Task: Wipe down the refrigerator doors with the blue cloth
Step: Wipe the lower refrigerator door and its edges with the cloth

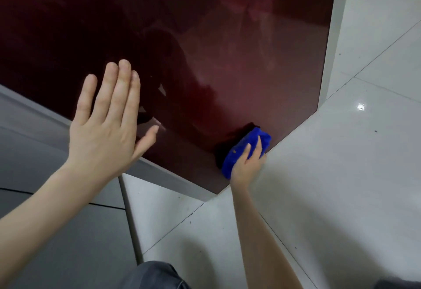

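The bunched blue cloth sits against the dark red refrigerator door near its lower right corner. The right hand grips it, fingers curled over its outer face. The left hand lies flat against the door, fingers straight and released, well apart from the cloth

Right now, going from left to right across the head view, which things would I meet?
Open left hand → blue cloth, gripped by the right hand → floor tile with a light glint. The refrigerator door spans behind most of these, so it has no clear place.
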